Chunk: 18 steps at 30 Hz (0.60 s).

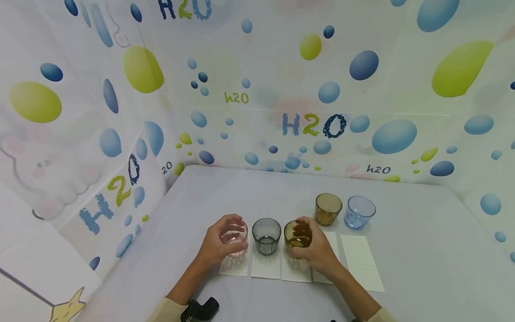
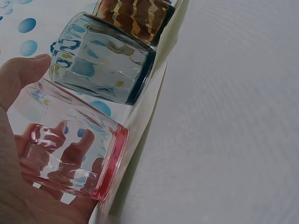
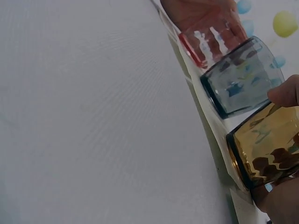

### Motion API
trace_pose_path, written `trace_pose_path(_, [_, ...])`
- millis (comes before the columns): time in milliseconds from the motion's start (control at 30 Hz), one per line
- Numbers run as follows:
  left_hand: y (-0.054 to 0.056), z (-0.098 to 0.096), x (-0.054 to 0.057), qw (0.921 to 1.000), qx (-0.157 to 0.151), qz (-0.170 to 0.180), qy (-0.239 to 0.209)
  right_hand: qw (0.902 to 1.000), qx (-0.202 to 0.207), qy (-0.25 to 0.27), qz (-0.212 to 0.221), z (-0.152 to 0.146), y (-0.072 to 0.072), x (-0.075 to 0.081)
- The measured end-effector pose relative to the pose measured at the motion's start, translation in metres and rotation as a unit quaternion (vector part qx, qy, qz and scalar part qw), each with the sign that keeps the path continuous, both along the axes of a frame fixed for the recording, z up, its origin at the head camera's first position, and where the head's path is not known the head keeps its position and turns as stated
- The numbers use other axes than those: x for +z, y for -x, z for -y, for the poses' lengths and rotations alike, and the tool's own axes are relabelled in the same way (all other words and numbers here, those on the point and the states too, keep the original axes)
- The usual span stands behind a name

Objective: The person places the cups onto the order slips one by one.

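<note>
My left hand curls round a clear pink glass, thumb on the near side and fingers behind it. In the left wrist view the pink glass shows a thick red-tinted base near a paper card. A grey glass stands upright in the middle, untouched, on a card. To its right, my right hand grips an amber glass, with the fingers round its far side. The right wrist view shows this amber glass beside the grey one.
Behind my right hand stand a second amber glass and a light blue glass. Several pale paper cards lie in a row, the rightmost card bearing no glass. A black object sits by my left wrist. Patterned sheets hang behind the white table.
</note>
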<state>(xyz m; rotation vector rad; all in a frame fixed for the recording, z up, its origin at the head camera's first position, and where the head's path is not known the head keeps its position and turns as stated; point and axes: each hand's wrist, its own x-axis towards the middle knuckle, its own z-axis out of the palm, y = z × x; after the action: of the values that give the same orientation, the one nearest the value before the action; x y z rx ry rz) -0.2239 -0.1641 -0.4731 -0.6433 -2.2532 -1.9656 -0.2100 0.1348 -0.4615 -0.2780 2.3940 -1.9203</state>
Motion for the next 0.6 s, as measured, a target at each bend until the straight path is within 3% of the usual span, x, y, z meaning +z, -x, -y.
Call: trace_pose_path(600, [-0.0011,0.0000,0.0009,1.0000,-0.002,-0.001,0.000,0.9999,-0.002,0.011,0.000,-0.0002,-0.0015,-0.0024])
